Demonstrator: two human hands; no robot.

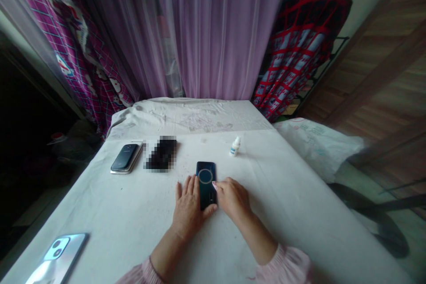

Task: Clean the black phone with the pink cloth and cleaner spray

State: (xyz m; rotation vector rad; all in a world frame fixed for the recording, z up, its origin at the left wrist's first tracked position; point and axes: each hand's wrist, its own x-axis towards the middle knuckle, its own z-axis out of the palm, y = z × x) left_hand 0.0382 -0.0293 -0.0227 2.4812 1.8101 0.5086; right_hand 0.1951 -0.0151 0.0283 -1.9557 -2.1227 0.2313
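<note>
A dark blue phone [204,193] with a pale ring on its upper face lies flat on the table, between my hands. My left hand [189,204] rests flat along its left edge, fingers stretched out and thumb across the lower end. At the right edge, my right hand [234,197] is closed with curled fingers. Its fingertips touch the phone near the ring; a small pinkish-white bit shows there, too small to tell whether it is a nail or something held. Beyond my right hand stands a small white bottle [234,147] with a blue-marked label.
A white cloth covers the table [133,230]. A dark phone [126,158] lies on a lighter flat thing at the left, beside a pixelated dark object [162,154]. A silver-blue phone [63,257] lies near left. Purple curtains [219,31] hang behind; a plastic bag [319,144] is at right.
</note>
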